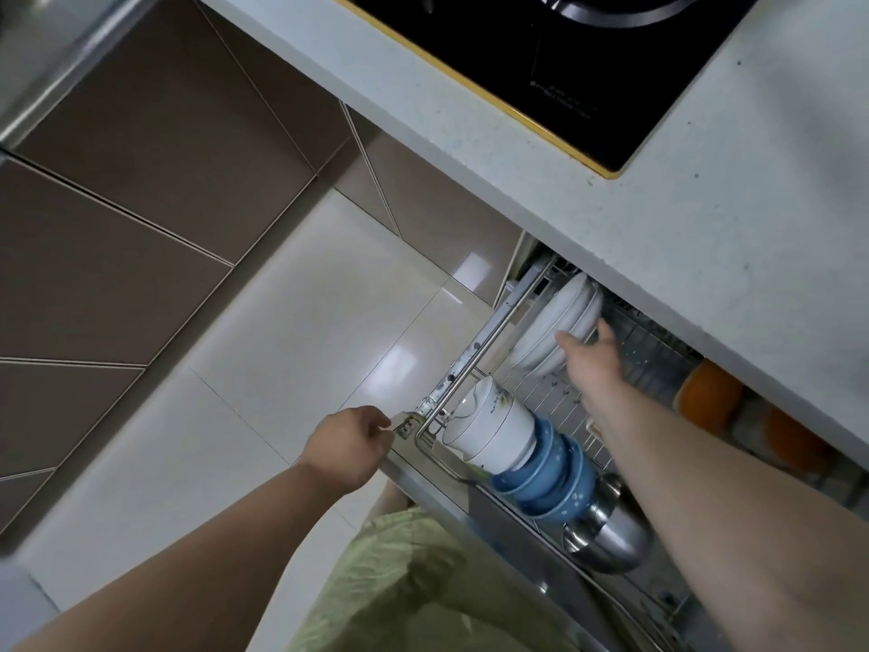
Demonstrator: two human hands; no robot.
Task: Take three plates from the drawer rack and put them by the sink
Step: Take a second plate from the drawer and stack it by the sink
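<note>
A wire drawer rack (479,341) is pulled out from under the counter. Several white plates (557,317) stand on edge at its far end, partly tucked under the countertop. My right hand (590,355) reaches into the rack with thumb and fingers spread around the plates' near edges, touching them. My left hand (348,444) is closed on the front corner of the drawer (409,423). No sink is in view.
White bowls (493,428) and blue bowls (550,477) lie stacked on their sides near the rack's front, beside steel bowls (611,534). Orange dishes (710,395) sit further right. Above are the pale countertop (658,218) and black hob (564,63). Glossy floor tiles (305,322) spread to the left.
</note>
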